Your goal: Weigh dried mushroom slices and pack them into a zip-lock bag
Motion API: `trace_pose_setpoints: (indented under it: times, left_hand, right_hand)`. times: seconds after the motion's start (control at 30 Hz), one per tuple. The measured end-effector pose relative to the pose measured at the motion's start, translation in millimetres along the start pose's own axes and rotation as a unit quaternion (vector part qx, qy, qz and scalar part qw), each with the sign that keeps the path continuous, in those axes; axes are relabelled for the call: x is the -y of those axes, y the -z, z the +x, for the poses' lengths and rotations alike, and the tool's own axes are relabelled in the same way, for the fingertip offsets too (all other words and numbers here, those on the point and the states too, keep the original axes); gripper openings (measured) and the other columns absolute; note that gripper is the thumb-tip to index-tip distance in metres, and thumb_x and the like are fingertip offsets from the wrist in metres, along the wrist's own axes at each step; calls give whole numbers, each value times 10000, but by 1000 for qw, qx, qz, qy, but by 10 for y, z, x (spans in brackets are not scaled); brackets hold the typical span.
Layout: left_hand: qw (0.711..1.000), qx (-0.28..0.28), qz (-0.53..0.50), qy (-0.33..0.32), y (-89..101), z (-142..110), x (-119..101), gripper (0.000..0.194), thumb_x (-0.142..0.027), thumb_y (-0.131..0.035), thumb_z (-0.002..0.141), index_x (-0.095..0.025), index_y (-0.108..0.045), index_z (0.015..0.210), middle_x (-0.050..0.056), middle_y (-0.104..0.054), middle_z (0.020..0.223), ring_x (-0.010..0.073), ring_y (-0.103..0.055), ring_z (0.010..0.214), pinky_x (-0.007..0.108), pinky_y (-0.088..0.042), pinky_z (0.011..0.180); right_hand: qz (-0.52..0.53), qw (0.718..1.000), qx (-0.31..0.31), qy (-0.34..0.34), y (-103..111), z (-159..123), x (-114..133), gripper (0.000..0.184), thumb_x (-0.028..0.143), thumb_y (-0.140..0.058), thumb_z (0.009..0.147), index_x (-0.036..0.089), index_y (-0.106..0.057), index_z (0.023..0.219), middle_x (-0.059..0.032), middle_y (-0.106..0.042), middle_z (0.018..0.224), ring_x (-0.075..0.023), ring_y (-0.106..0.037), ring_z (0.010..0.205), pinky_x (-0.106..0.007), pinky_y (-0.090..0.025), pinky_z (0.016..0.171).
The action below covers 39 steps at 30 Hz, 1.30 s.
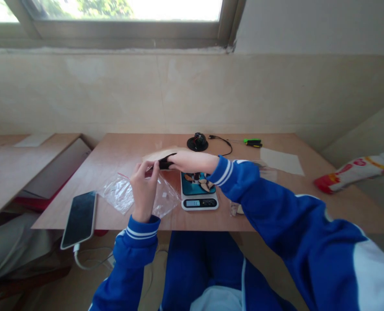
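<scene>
Above the wooden table [121, 149] both my hands hold a small flat black object [165, 163]. My left hand [143, 188] pinches its near left end with fingers closed. My right hand [187, 161] grips its right end, fingers wrapped round it. I cannot make out what the black object is. Under my hands lie clear plastic bags [121, 193]. Just right of them stands a small digital kitchen scale [199, 192] with a teal pan and a few pale pieces on it.
A phone [80, 218] on a white cable overhangs the table's front left edge. A round black device [197, 142] with a wire, a green screwdriver [253, 142] and a paper sheet [281, 161] lie at the back. A red-and-white packet [354, 170] lies to the right.
</scene>
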<state>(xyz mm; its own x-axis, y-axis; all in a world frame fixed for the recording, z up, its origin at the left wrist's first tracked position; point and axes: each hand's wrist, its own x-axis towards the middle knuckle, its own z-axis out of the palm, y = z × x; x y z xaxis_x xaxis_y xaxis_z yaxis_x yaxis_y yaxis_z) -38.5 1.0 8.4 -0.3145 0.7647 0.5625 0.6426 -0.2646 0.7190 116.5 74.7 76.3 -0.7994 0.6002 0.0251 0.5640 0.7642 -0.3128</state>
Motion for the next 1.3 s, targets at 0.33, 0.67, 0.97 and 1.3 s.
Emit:
trace_pose_setpoints:
  times: [0.33, 0.67, 0.97, 1.3]
  left_hand:
    - [1000, -24, 6, -2, 48, 224, 5, 199, -363, -585, 858, -188, -627, 774, 7, -608, 763, 117, -585, 674, 246, -487, 668]
    - [1000, -8, -4, 16, 96, 177, 9, 223, -393, -576, 858, -191, -634, 783, 8, -630, 755, 127, -605, 681, 251, -492, 672]
    - [1000, -12, 3, 9, 103, 282, 4, 225, -398, -582, 845, -196, -647, 769, 14, -637, 713, 140, -616, 671, 248, -462, 629]
    - [992, 5, 113, 51, -21, 1222, 139, 316, -405, -484, 904, -143, -573, 751, 24, -582, 665, 174, -606, 711, 314, -469, 752]
  right_hand:
    - [127, 979, -41, -156, -163, -1094, -93, 222, 325, -482, 961, 169, -511, 1117, -60, -705, 937, -188, -662, 809, -289, -480, 707]
    - [-206, 965, -110, -117, -1040, -881, -167, 200, 164, -511, 918, 137, -646, 1064, -158, -616, 1116, -297, -540, 1072, -458, -404, 939]
    - [-87, 975, -156, -131, -1005, -1306, -209, 264, 282, -493, 945, 203, -607, 1169, -125, -583, 1248, -275, -504, 1175, -436, -399, 917]
    - [-15, 945, -269, -186, -1099, -1808, 2, 264, 273, -420, 964, 253, -678, 1010, -86, -591, 1211, -252, -508, 1133, -453, -397, 982]
